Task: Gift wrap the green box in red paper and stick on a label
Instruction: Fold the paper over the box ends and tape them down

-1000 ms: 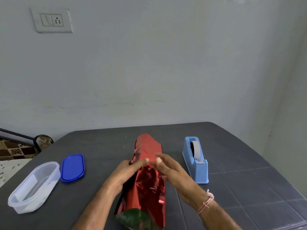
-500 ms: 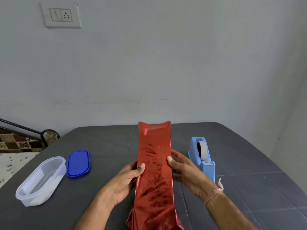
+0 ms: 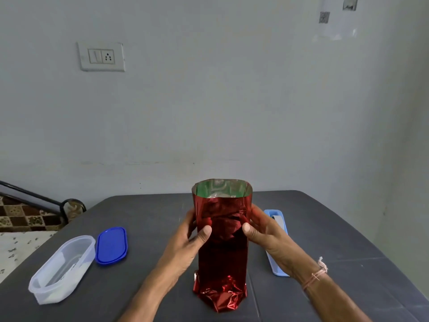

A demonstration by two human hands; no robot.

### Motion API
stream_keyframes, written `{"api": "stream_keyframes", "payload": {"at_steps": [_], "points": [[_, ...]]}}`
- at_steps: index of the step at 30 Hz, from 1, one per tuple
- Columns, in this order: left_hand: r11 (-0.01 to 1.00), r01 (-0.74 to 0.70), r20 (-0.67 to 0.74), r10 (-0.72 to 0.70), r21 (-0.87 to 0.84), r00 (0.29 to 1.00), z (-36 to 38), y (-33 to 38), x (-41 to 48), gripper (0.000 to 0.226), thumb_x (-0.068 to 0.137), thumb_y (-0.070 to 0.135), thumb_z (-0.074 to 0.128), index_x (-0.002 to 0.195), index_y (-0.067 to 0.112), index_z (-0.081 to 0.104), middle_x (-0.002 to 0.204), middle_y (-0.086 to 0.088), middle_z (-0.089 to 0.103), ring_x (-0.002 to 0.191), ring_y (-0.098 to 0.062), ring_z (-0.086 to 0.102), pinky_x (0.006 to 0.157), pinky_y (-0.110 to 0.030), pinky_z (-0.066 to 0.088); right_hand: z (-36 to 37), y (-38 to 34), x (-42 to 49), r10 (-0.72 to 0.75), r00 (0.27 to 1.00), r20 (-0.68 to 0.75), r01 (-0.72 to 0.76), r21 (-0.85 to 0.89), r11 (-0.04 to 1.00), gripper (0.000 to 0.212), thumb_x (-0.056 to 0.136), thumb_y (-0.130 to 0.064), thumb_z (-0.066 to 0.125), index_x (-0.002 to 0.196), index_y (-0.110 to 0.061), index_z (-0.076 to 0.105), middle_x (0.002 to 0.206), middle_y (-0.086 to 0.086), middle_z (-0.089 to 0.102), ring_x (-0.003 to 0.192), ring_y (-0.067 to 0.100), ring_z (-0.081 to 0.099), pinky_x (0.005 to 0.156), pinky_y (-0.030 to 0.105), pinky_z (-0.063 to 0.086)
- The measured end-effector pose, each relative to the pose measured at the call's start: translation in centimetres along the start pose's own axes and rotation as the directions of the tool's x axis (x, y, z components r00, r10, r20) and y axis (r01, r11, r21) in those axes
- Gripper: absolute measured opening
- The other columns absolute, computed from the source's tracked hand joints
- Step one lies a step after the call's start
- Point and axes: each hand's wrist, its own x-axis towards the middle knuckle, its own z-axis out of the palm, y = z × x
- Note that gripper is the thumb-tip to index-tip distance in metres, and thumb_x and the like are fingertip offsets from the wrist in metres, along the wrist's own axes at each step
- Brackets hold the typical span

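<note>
Now L hand (image 3: 188, 241), R hand (image 3: 267, 231) tight round 1 red-wrapped box (image 3: 221, 247); 1 dispenser (image 3: 276, 215), 1 tub (image 3: 52, 293), 1 lid (image 3: 112, 245).

A tube of red paper (image 3: 221, 247) stands upright near the middle of a dark grey table (image 3: 325, 228), its top open and showing a green and silver shine inside, its bottom end crumpled and folded under. The left hand (image 3: 189, 239) grips it from 9 o'clock and the right hand (image 3: 264, 233) from 3 o'clock, thumbs pressed on the near face. A thread band (image 3: 316, 274) circles the right wrist. A blue tape dispenser (image 3: 277, 240) lies at 3 o'clock of the tube, partly hidden behind the right hand. A blue lid (image 3: 111, 245) lies at 9 o'clock, with a clear plastic tub (image 3: 62, 268) just beside it at 8 o'clock. A switch plate (image 3: 101, 56) sits on the wall at 11 o'clock
</note>
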Motion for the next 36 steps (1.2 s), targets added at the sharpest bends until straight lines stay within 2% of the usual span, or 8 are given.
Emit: {"api": "stream_keyframes", "payload": {"at_steps": [4,8,11,13,19,24,30,36], "points": [[0.993,-0.114,-0.008,0.114,0.022,0.993,0.7,0.7,-0.5,0.090,0.081,0.072,0.066,0.157,0.035,0.034,0.155,0.019,0.047,0.142,0.004,0.043,0.112,-0.021,0.043,0.6,-0.6,-0.6,-0.076,0.995,-0.060,0.072,-0.073,0.995,0.066,0.104,-0.023,0.060,0.161,-0.032,0.027,0.161,-0.013,0.041,0.151,0.008,0.033,0.124,0.043,0.031],[0.988,-0.142,-0.035,0.144,0.059,0.989,1.1,0.9,-1.3,0.078,0.082,0.070,0.063,0.151,0.052,0.031,0.152,0.035,0.039,0.136,0.014,0.044,0.103,-0.011,0.045,2.0,-0.5,-1.3,-0.132,0.986,-0.097,0.121,-0.112,0.986,0.071,0.101,-0.021,0.063,0.160,-0.035,0.026,0.152,-0.029,0.046,0.143,-0.002,0.042,0.111,0.029,0.047],[0.979,-0.150,-0.026,0.155,0.137,0.988,0.6,0.5,-1.2,0.083,0.079,0.079,0.063,0.152,0.058,0.030,0.156,0.038,0.032,0.147,-0.003,0.038,0.116,-0.036,0.044,2.7,-0.8,-1.5,-0.143,0.987,-0.071,0.133,-0.120,0.984,0.074,0.099,-0.023,0.066,0.159,-0.036,0.025,0.145,-0.033,0.052,0.132,0.007,0.058,0.106,0.033,0.052],[0.967,-0.164,-0.032,0.174,0.195,0.984,0.4,0.6,-0.9,0.076,0.081,0.076,0.064,0.149,0.060,0.034,0.153,0.043,0.033,0.147,0.002,0.036,0.118,-0.043,0.041,2.6,-1.0,-1.3,-0.146,0.986,-0.084,0.135,-0.123,0.983,0.074,0.098,-0.026,0.067,0.157,-0.039,0.026,0.144,-0.032,0.053,0.125,0.014,0.065,0.101,0.032,0.055],[0.874,-0.210,-0.067,0.265,0.439,0.962,-0.5,1.3,-0.1,0.058,0.083,0.062,0.066,0.138,0.047,0.057,0.142,0.039,0.048,0.139,0.021,0.031,0.120,-0.032,0.035,1.6,-0.8,-0.3,-0.143,0.983,-0.118,0.100,-0.315,0.944,0.070,0.088,-0.063,0.071,0.150,-0.046,0.044,0.140,-0.019,0.062,0.127,0.009,0.062,0.108,0.045,0.051],[0.770,-0.235,-0.001,0.292,0.593,0.956,-0.9,1.2,0.2,0.049,0.090,0.050,0.067,0.138,0.046,0.059,0.146,0.033,0.047,0.140,0.018,0.032,0.117,-0.015,0.026,0.6,-0.9,-0.4,-0.224,0.969,-0.101,0.139,-0.525,0.840,0.063,0.084,-0.067,0.065,0.143,-0.051,0.048,0.146,-0.030,0.051,0.141,-0.012,0.036,0.119,0.026,0.036],[0.731,-0.274,0.063,0.302,0.625,0.951,-1.7,1.6,0.4,0.044,0.092,0.032,0.070,0.131,0.049,0.061,0.136,0.044,0.044,0.136,0.026,0.029,0.107,0.001,0.019,-0.1,-1.1,-0.1,-0.226,0.974,-0.020,0.159,-0.650,0.743,0.067,0.085,-0.076,0.056,0.146,-0.051,0.045,0.151,-0.032,0.042,0.146,-0.013,0.026,0.118,0.020,0.026],[0.776,-0.275,0.102,0.266,0.568,0.959,-2.1,2.5,0.8,0.059,0.080,0.086,0.049,0.124,0.049,0.065,0.134,0.041,0.052,0.132,0.024,0.037,0.100,-0.006,0.032,-0.5,-1.6,0.2,-0.233,0.972,0.045,0.201,-0.678,0.707,0.061,0.088,-0.065,0.063,0.144,-0.044,0.053,0.151,-0.030,0.043,0.143,-0.016,0.029,0.114,0.008,0.024]]}}
